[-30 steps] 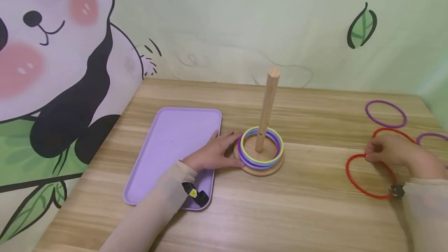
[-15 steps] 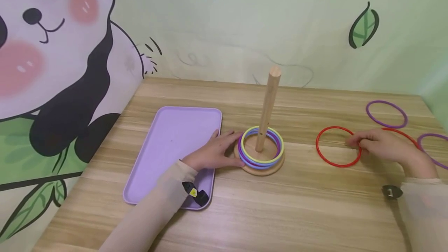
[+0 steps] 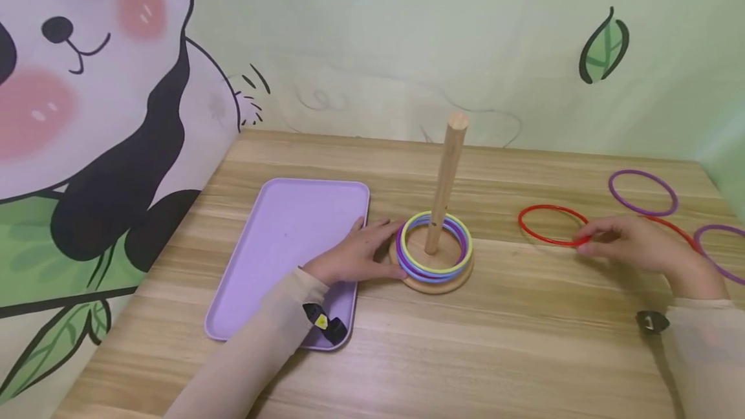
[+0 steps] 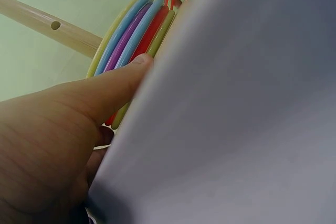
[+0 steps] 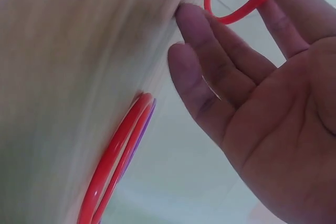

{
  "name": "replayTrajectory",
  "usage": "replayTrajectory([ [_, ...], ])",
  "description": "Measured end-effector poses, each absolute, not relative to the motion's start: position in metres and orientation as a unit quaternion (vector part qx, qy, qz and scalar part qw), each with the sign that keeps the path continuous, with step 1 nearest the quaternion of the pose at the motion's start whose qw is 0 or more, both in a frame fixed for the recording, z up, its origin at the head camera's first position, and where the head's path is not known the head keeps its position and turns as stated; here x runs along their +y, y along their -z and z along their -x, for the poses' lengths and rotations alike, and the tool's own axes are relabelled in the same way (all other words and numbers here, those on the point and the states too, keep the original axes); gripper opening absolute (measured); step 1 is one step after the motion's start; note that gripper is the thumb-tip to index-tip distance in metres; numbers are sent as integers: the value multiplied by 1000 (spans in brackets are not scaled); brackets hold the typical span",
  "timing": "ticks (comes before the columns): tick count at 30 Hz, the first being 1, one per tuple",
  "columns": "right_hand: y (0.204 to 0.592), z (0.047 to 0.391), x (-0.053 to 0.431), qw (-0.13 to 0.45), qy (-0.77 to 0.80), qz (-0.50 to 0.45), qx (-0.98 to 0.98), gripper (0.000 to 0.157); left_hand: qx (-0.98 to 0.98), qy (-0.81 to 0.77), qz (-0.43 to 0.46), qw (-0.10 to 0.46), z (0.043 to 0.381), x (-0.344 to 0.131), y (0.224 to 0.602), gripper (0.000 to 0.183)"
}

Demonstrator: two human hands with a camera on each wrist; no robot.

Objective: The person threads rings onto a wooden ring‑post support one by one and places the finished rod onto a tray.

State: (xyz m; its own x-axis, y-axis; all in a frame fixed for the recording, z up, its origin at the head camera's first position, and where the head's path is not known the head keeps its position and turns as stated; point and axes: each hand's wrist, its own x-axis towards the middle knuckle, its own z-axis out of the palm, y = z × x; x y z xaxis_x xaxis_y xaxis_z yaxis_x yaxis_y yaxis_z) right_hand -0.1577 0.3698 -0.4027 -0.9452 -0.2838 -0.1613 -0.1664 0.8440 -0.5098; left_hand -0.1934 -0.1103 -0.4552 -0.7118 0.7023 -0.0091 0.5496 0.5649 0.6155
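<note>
A wooden peg [image 3: 447, 180] rises from a round wooden base [image 3: 427, 288]. Stacked around the peg's foot are several thin rings, a yellow ring [image 3: 470, 244] on top, with blue, purple, red [image 4: 149, 34] and olive ones below, as the left wrist view shows. My left hand [image 3: 355, 254] rests against the left side of the base and stack, fingers extended and thumb touching the rings. To the right, my right hand [image 3: 646, 247] pinches a red ring [image 3: 547, 238] between thumb and forefinger. That ring is tilted; the other fingers curve loosely in the right wrist view.
A lilac tray [image 3: 291, 225] lies left of the stand, under my left forearm. At the right lie two purple rings [image 3: 643, 193] and another red ring [image 3: 678, 231], partly hidden by my right hand. A painted wall [image 3: 378, 50] borders the wooden table [image 3: 465, 354].
My right hand has moved left and away from the front with the pinched red ring, which now tilts. The left hand has stayed against the stand.
</note>
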Motion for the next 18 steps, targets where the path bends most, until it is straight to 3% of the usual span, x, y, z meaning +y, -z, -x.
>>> replayTrajectory([
  [10, 403, 159, 362, 119, 283, 105, 946, 14, 878, -298, -352, 129, 191, -113, 456, 95],
  [18, 396, 158, 358, 91, 272, 70, 955, 30, 875, -299, -360, 121, 194, -111, 456, 94],
])
